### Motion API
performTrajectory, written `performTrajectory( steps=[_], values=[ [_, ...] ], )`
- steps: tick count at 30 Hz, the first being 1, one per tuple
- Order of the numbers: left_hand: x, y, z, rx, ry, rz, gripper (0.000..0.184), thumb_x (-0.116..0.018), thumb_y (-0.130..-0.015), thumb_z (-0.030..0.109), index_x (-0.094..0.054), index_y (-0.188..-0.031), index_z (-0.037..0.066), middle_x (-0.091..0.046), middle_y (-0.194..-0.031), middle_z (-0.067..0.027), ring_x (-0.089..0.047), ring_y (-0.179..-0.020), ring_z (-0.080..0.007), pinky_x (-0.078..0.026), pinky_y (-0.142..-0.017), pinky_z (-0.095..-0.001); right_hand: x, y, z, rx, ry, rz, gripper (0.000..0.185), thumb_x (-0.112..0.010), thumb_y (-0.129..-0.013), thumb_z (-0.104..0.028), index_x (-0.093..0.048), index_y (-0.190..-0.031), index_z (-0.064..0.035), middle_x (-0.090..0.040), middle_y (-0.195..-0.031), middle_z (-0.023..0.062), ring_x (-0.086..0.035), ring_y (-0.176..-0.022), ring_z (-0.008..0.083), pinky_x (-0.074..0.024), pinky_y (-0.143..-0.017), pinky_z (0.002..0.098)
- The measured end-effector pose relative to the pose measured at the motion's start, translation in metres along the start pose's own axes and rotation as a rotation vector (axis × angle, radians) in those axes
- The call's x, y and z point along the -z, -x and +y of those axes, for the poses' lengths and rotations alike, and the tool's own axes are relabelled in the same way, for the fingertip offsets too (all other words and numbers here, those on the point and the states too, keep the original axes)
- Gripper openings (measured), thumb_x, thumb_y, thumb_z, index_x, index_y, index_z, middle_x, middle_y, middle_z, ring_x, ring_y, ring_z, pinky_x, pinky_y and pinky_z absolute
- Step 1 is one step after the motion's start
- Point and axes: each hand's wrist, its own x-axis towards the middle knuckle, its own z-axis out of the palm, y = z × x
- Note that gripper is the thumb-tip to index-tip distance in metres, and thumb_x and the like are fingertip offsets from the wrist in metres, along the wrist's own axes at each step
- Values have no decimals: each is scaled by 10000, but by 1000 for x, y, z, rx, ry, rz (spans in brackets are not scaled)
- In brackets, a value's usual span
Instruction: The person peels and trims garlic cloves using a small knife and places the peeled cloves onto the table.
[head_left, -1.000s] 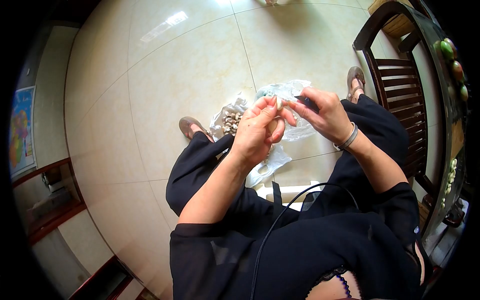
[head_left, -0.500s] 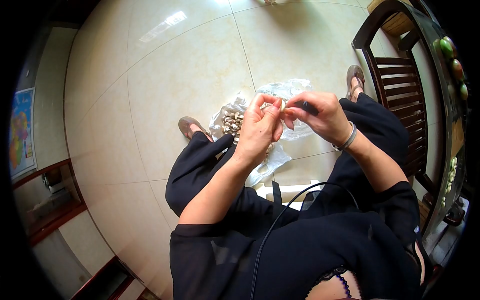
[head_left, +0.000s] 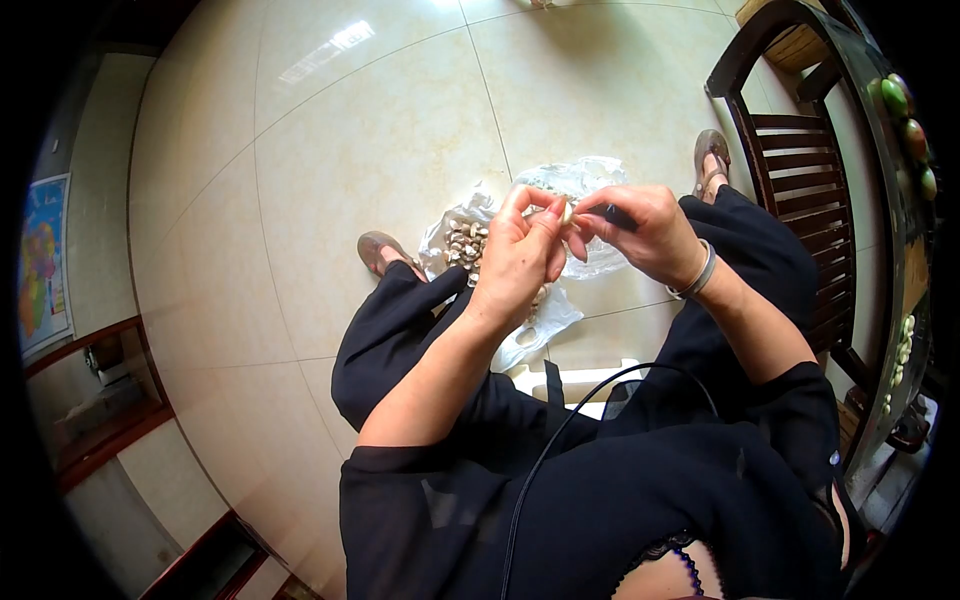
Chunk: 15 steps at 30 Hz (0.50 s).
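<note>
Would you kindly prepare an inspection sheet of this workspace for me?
Surface: glossy cream tiled floor, dark joint lines.
Job's things: small pale piece between the hands; brown-and-white mushroom-like pieces in a crumpled white plastic bag.
Clutter: crumpled translucent plastic bag beyond the hands.
Hands: left hand pinches the pale piece; right hand holds a small black object, too hidden to identify.
Cables: thin black cord curving before the body.
Surroundings: dark-brown slatted wooden chair at right.

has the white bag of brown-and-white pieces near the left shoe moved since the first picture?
No: against the floor tile seam, the bag shows no clear shift in any direction.
</note>
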Motion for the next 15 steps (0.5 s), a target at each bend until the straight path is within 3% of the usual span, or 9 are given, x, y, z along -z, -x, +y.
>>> performTrajectory(
  steps=[2,4,11,13,15],
  values=[
    [0,0,0,3,12,-6,153,-429,-916,201,-425,-916,47,-572,-679,-103,-399,-439,-56,-300,-420,-159,1,0,0,-5,22,-7,96,-631,-749,-80,-596,-804,-10,-569,-620,130,-564,-538,235,-434,-497,283],
    [0,0,0,6,24,-12,151,-428,-916,197,-425,-915,45,-573,-684,-108,-400,-439,-58,-302,-419,-161,3,-1,-1,35,82,-38,86,-615,-760,-40,-597,-839,-11,-602,-643,96,-595,-556,162,-452,-516,237],
    [1,0,-2,57,152,-4,140,-427,-915,188,-427,-921,47,-575,-700,-118,-404,-438,-66,-297,-414,-163,3,-1,-7,-42,69,-16,87,-627,-748,-39,-596,-826,-16,-583,-625,99,-581,-545,155,-443,-510,230],
    [0,0,-3,23,122,7,140,-427,-916,188,-428,-921,48,-575,-699,-116,-402,-438,-64,-293,-413,-163,0,-1,-3,9,16,19,101,-643,-733,-77,-597,-800,-16,-572,-628,135,-569,-543,239,-441,-498,286],
    [-3,0,-2,-19,-5,29,141,-422,-918,187,-426,-921,47,-576,-691,-112,-394,-441,-59,-287,-412,-163,0,0,-1,5,35,9,107,-646,-727,-73,-597,-805,-19,-575,-636,136,-572,-555,245,-444,-505,290]
  ],
)
